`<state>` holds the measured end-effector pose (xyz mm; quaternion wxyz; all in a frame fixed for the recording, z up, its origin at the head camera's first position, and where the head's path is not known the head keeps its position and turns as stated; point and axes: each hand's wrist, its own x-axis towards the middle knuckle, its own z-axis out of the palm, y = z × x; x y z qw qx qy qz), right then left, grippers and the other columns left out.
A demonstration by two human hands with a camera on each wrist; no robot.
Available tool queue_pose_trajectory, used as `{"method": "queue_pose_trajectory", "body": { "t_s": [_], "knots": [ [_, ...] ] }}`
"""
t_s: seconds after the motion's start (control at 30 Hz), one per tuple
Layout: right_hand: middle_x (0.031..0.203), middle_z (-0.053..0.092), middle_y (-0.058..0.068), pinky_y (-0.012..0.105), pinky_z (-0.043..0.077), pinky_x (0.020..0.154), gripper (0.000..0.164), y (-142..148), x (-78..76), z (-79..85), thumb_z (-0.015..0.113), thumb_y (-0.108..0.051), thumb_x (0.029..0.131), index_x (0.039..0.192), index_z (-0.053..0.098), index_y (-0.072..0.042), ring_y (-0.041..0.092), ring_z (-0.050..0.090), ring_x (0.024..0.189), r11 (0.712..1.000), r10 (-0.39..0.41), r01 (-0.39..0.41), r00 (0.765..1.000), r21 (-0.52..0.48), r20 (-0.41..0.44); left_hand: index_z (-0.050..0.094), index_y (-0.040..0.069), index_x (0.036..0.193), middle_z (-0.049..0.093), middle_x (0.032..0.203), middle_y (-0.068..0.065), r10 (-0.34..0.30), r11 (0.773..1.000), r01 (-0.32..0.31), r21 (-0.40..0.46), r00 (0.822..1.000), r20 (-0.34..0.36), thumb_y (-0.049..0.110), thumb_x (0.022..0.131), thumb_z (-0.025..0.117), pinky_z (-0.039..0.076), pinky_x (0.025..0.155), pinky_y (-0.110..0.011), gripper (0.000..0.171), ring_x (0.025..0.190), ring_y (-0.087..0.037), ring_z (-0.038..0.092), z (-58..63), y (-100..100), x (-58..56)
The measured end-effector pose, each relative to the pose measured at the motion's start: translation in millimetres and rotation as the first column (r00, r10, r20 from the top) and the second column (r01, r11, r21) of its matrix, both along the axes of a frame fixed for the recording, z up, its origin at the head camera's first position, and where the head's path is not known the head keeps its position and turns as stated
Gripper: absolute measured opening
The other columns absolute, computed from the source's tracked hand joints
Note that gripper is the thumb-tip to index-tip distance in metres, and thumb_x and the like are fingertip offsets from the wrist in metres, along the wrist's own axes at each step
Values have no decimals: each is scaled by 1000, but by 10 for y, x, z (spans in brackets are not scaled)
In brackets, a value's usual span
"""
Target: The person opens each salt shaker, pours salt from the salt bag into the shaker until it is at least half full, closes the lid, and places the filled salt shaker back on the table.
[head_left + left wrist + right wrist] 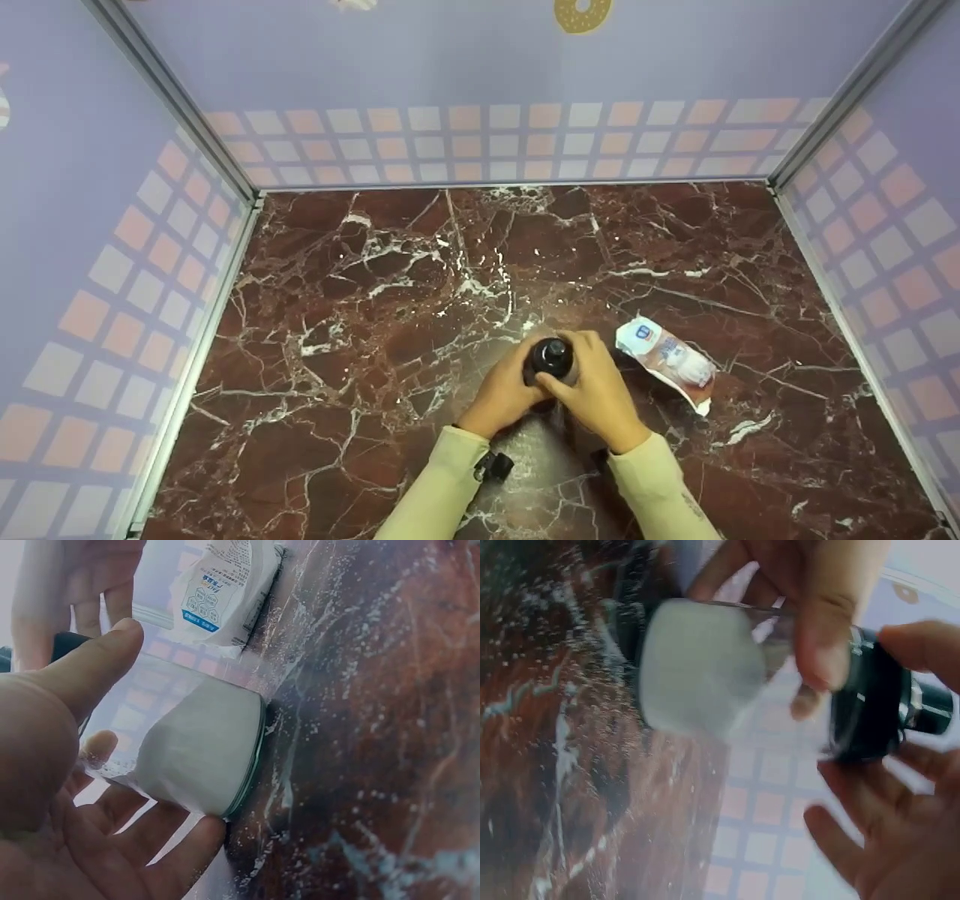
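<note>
A clear glass jar (214, 739) with fine white grains heaped to one side stands between the two hands, its base at or close to the tabletop. My left hand (501, 390) grips its glass body, thumb on one side and fingers on the other, as the left wrist view shows. On top is a black lid (866, 701) with a narrower knob. My right hand (600, 394) holds this lid around its rim with thumb and fingers. From above, the lid (553, 356) hides most of the jar.
A crumpled white, blue and brown printed packet (671, 361) lies to the right of the hands. White grains are scattered over the red-brown marbled tabletop (360, 315). Purple checked panels (487, 142) close off the back and both sides.
</note>
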<state>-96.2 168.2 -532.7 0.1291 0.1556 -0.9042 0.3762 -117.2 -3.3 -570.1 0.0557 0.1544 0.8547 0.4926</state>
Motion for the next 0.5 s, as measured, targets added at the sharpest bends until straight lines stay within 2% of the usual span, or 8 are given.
{"method": "queue_pose_trajectory", "body": {
  "t_s": [0.07, 0.13, 0.23, 0.3, 0.37, 0.43, 0.5],
  "knots": [
    [112, 58, 15, 46, 51, 92, 70, -24, -5, -20, 91, -34, 78, 127, 58, 3, 30, 57, 103, 998, -63, 63, 998, 0, 25, 53, 19, 146, 63, 138, -7, 1, 1000, -1, 7, 1000, -8, 20, 79, 86, 47, 109, -48, 74, 126, -27, 61, -7, 10, 5],
    [113, 57, 17, 46, 50, 93, 74, -25, -1, -32, 90, -38, 79, 129, 55, 4, 31, 56, 103, 997, -76, 77, 995, -15, 60, 53, 21, 146, 64, 137, -7, -4, 1000, 4, 8, 1000, -15, 18, 79, 85, 48, 109, -48, 74, 125, -27, 62, -13, 19, 9],
    [132, 55, 24, 51, 46, 107, 85, 23, 11, -22, 85, -27, 83, 147, 41, 7, 36, 54, 122, 998, 11, -3, 993, -66, 115, 52, 21, 148, 62, 140, -8, -11, 1000, 11, 3, 1000, -10, 17, 80, 85, 47, 110, -50, 75, 127, -29, 60, -7, 27, 8],
    [148, 47, 27, 54, 37, 117, 94, 69, 8, 2, 80, -14, 83, 158, 27, 4, 38, 46, 139, 991, 104, -91, 986, -102, 131, 50, 20, 151, 60, 144, -9, -8, 1000, 8, 1, 1000, 3, 18, 81, 85, 45, 112, -53, 78, 130, -31, 59, 1, 25, 6],
    [159, 39, 24, 52, 29, 122, 100, 108, -1, 32, 75, -4, 83, 164, 17, -1, 36, 38, 148, 976, 190, -172, 972, -134, 141, 49, 19, 152, 59, 146, -9, 0, 1000, 0, -3, 1000, 25, 21, 81, 87, 44, 113, -54, 80, 132, -31, 57, 10, 20, 1],
    [162, 38, 21, 50, 27, 123, 100, 127, -13, 58, 73, 4, 82, 164, 16, -2, 34, 36, 149, 965, 240, -221, 962, -143, 129, 49, 18, 152, 59, 146, -9, 6, 1000, -6, -1, 999, 42, 23, 82, 87, 43, 113, -54, 80, 132, -31, 57, 11, 17, -2],
    [159, 43, 20, 49, 29, 122, 96, 128, -26, 70, 72, 7, 82, 163, 21, -1, 34, 41, 147, 960, 259, -243, 959, -138, 116, 48, 20, 152, 59, 146, -8, 10, 1000, -10, -3, 998, 59, 23, 82, 86, 42, 114, -55, 80, 132, -31, 57, 10, 16, 0]
  ]
}}
